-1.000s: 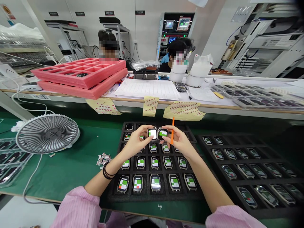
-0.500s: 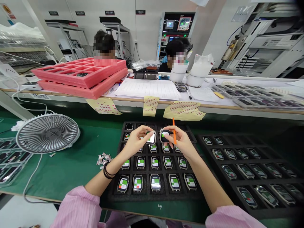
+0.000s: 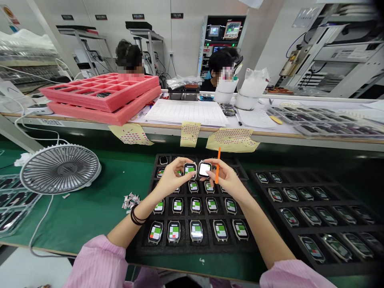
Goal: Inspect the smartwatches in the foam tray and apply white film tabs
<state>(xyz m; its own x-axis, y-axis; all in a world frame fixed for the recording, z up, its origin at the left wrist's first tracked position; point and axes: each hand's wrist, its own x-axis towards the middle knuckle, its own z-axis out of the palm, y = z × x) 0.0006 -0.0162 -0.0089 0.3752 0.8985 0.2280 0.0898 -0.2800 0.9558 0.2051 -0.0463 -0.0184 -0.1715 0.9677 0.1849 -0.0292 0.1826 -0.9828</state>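
Note:
My left hand pinches a square watch whose screen shows green and white. Close beside it, a second watch with a bright white screen is held in my right hand. An orange stick also stands up between the fingers of that hand. Both watches are above a black foam tray, where rows of watches with lit screens lie in compartments. A watch with a small red patch lies in the tray's front left corner.
Another black foam tray of watches lies at the right. At left are a grey fan with a cable and small white scraps. A raised shelf holds red foam trays and papers. Two people are behind it.
The right watch has moved slightly left, closer to the other, and its screen has turned from green to white. The left watch's screen has changed from white to green. The orange stick has shifted left.

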